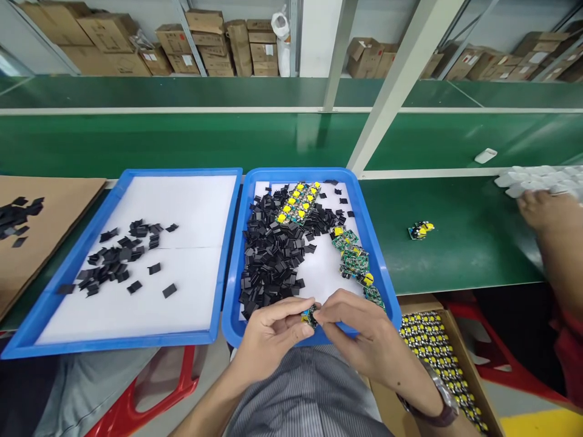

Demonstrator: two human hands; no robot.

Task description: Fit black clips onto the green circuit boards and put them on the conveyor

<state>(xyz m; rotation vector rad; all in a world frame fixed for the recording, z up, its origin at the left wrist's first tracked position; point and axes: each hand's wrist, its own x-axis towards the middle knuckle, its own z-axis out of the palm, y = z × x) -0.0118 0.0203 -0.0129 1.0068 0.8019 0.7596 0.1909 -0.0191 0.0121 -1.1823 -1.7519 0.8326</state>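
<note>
At a green counter (464, 261), just above the near rim of a blue tray (300, 172), a left hand (273, 334) pinches a small circuit board (311, 316) while the right hand (364, 325) meets its edge, the exact grip hidden. Work appears well advanced but unfinished: rows of yellow-topped boards (439, 358) line a cardboard box (387, 403) to the right, while loose boards (355, 260) and heaped black pieces (273, 261) in the tray seem to await handling.

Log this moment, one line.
left hand: pinching small circuit board | right hand: fingertips at board, grip unclear | blue tray beneath: black pieces, more boards | carton, right: yellow-topped units
</note>
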